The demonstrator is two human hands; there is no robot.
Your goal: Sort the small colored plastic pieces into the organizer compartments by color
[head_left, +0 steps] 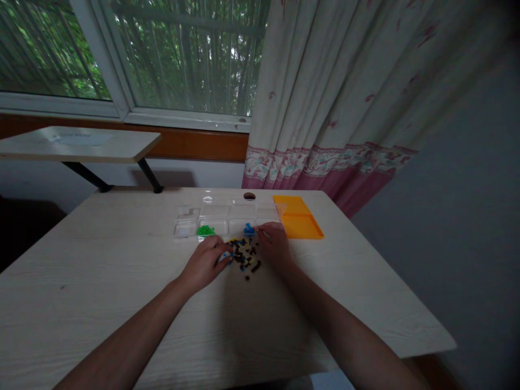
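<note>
Bench [122, 303] fills most of the lower view, pale wood grain, window [195, 59] and curtain [320, 97] behind. Small shelf [85, 142] raised at its far left corner.

See-through tray [214, 212], long and divided, lies across the bench beyond the hands. Orange tray [303, 226] at its right end; whether the two touch, cannot tell.

Left hand [209, 259]: half curled at the left edge of the pile, thumb and fingers bent toward the pieces. Some bluish bits right at the fingertips; whether gripped or only touched, cannot tell.

Right hand [275, 244]: at the pile's right, fingers mostly folded, tips drawn close together just beside the blue pieces [248, 229]. Anything pinched there is too small to make out.

Pile [246, 252]: on the bench between the hands, just in front of the tray. Dark brown, cream, some blue, a little yellow at the back edge.

Progress, as judged: part way. Green pieces [205, 231] grouped in one near-row compartment, blue in another farther right. Left over: browns, creams, yellows and stray blues, all loose and mixed. Smallest item noted: one dark piece [247, 278] apart from the pile, nearest the person.
</note>
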